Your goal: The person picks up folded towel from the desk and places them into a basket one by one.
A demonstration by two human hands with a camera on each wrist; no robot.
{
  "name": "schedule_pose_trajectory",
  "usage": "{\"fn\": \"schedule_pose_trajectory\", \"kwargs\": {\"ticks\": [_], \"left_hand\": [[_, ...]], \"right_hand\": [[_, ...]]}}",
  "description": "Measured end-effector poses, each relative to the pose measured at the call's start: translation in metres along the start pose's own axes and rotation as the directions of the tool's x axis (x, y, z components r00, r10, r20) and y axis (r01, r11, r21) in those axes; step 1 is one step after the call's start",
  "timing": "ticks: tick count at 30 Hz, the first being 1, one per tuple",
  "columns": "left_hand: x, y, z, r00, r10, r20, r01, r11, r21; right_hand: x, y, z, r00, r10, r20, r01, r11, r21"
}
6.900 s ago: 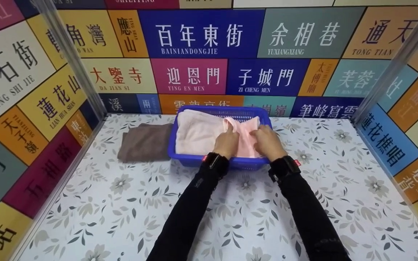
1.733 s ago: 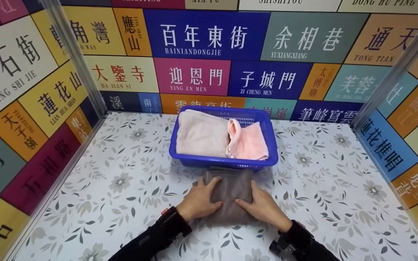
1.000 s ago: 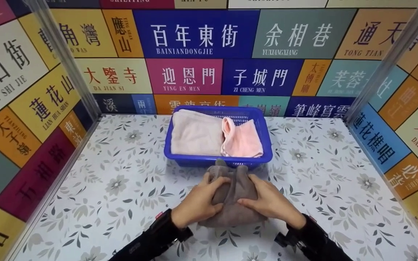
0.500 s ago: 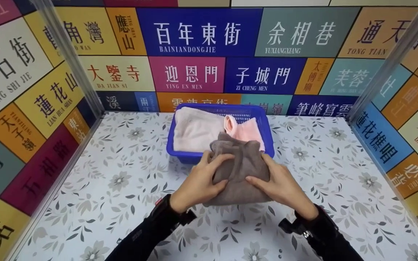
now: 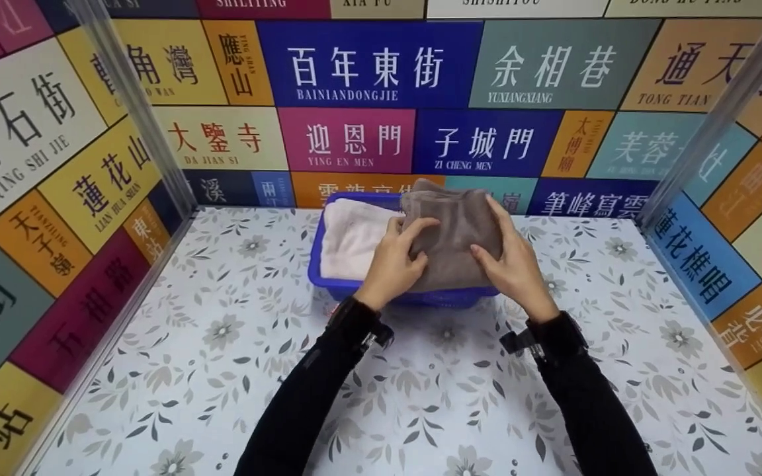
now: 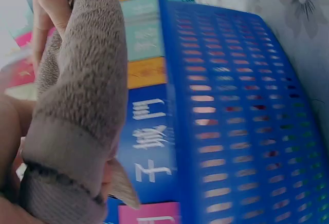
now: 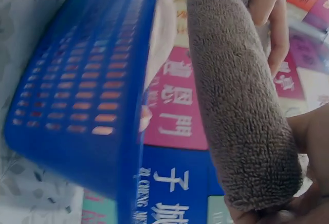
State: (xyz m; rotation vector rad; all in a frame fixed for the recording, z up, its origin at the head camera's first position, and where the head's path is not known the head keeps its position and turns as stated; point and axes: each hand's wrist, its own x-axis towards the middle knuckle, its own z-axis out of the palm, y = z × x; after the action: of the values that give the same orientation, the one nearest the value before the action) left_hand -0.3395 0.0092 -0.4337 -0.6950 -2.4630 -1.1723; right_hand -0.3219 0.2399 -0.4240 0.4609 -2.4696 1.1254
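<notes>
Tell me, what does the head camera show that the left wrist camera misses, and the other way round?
Only the head view shows both hands, left hand and right hand, gripping the folded brown towel above the basket's right half, with a cream towel lying in its left half and the floral table around it. Only the left wrist view shows the basket's slotted side wall up close and the towel's folded edge from below. Both show the brown towel, the blue basket and the colourful sign wall.

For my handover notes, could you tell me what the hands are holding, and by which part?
Both hands hold the folded brown towel above the blue basket: left hand grips its left edge, right hand its right edge.
</notes>
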Motion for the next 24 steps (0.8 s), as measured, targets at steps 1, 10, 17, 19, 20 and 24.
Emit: {"fn": "schedule_pose_trajectory", "kwargs": {"ticks": [1,10,17,19,20,24], "left_hand": [[0.003,-0.004,0.004,1.0,-0.011,-0.004,0.012,1.0,0.007],[0.017,-0.032,0.033,0.985,-0.133,0.108,0.113,0.979,0.168],[0.022,-0.034,0.037,0.925,-0.295,0.24,0.191,0.906,0.377],[0.023,-0.034,0.037,0.905,-0.335,0.262,0.206,0.884,0.42],[0.024,-0.034,0.037,0.895,-0.351,0.274,0.206,0.872,0.444],[0.025,-0.035,0.037,0.86,-0.395,0.323,0.173,0.821,0.544]], "right_hand": [[0.004,0.006,0.004,1.0,-0.003,-0.013,0.002,1.0,-0.017],[0.016,0.04,0.038,0.998,0.057,0.04,-0.044,0.961,-0.273],[0.02,0.043,0.04,0.986,0.154,0.06,-0.098,0.836,-0.54],[0.022,0.044,0.04,0.979,0.185,0.088,-0.102,0.813,-0.573],[0.024,0.045,0.04,0.974,0.2,0.107,-0.101,0.805,-0.584],[0.027,0.048,0.043,0.956,0.234,0.175,-0.075,0.775,-0.627]]}}
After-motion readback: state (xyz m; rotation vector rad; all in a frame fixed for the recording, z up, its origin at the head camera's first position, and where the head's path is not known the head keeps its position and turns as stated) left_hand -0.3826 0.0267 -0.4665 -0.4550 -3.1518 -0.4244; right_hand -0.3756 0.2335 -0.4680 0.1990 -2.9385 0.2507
